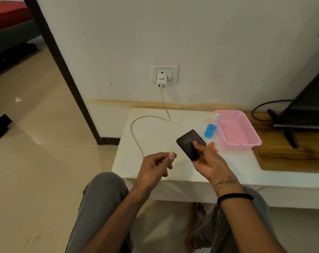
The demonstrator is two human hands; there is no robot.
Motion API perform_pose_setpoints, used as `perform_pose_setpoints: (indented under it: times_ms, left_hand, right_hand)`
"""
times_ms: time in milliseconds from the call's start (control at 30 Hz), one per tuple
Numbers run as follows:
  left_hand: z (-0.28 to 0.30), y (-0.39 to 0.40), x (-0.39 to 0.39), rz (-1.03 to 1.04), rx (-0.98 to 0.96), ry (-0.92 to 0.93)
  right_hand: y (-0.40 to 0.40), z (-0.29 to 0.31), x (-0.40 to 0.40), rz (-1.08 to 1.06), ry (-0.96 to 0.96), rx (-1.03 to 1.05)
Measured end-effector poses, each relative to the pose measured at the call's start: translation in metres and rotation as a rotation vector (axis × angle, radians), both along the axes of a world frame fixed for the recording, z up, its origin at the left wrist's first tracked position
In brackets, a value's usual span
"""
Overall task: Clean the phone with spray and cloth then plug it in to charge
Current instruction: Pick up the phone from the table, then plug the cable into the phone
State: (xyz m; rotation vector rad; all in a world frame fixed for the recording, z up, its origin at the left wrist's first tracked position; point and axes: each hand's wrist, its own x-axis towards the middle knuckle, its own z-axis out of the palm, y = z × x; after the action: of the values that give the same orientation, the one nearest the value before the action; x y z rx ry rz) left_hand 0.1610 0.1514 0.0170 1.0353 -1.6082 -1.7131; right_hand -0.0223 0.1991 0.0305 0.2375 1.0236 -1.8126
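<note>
Dark rectangular phone (190, 144) is held in the right hand (208, 161), raised above the white worktop (155, 128), with the thumb laid across its dark face and the fingers curled behind it. The grip of the right hand is thus closed round the phone. The plug end of the pale charging cable (136, 125) is pinched between thumb and fingertips of the left hand (155, 167), so that grip is narrow and closed on the cable; the connector tip is seen just beside the lower edge of the phone, apart from it. The cable is looped over the worktop and led up the wall to a white charger adapter (161, 80) seated in the white wall socket plate (173, 70).

A blue liquid spray bottle with a white nozzle (210, 129) is stood on the worktop, touching or just beside the near left wall of a pink perforated plastic basket (246, 128). A small orange item (212, 144), partly hidden by the right hand, is seen between the phone and the basket; what it is cannot be told. A black band (235, 197) is worn on the right wrist. A dark television on a stand (305, 110) is set on a wooden surface to the right.
</note>
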Motion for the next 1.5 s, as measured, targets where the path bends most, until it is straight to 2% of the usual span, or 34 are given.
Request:
perform_pose_setpoints:
  times_ms: [233, 467, 667, 800, 967, 1033, 1200, 1333, 1500]
  left_hand:
    - [0.005, 0.002, -0.003, -0.048, 0.039, 0.091]
    - [0.005, 0.002, -0.005, -0.059, 0.043, 0.067]
    - [0.003, 0.005, -0.004, -0.06, 0.062, 0.029]
    - [0.004, 0.007, -0.006, -0.065, 0.103, 0.044]
    - [0.004, 0.007, -0.007, -0.075, 0.129, 0.041]
    - [0.002, 0.008, -0.007, -0.091, 0.144, 0.038]
    - [-0.001, 0.011, -0.01, -0.123, 0.29, 0.122]
    - [-0.004, 0.01, -0.012, -0.107, 0.378, 0.197]
    - [-0.007, 0.01, -0.013, -0.107, 0.426, 0.19]
  right_hand:
    - [-0.005, -0.007, 0.005, 0.041, -0.085, 0.031]
    - [-0.003, -0.007, 0.01, 0.172, 0.005, 0.046]
    - [-0.006, -0.01, 0.01, 0.12, 0.119, 0.05]
    - [-0.009, -0.014, 0.013, 0.082, 0.087, 0.003]
    - [-0.016, -0.022, 0.018, 0.02, 0.139, -0.086]
    - [-0.018, -0.024, 0.018, 0.062, 0.084, -0.15]
    - [-0.021, -0.025, 0.018, 0.086, -0.006, -0.243]
    - [-0.022, -0.028, 0.018, 0.057, -0.008, -0.251]
    - [-0.025, -0.034, 0.014, 0.081, 0.039, -0.222]
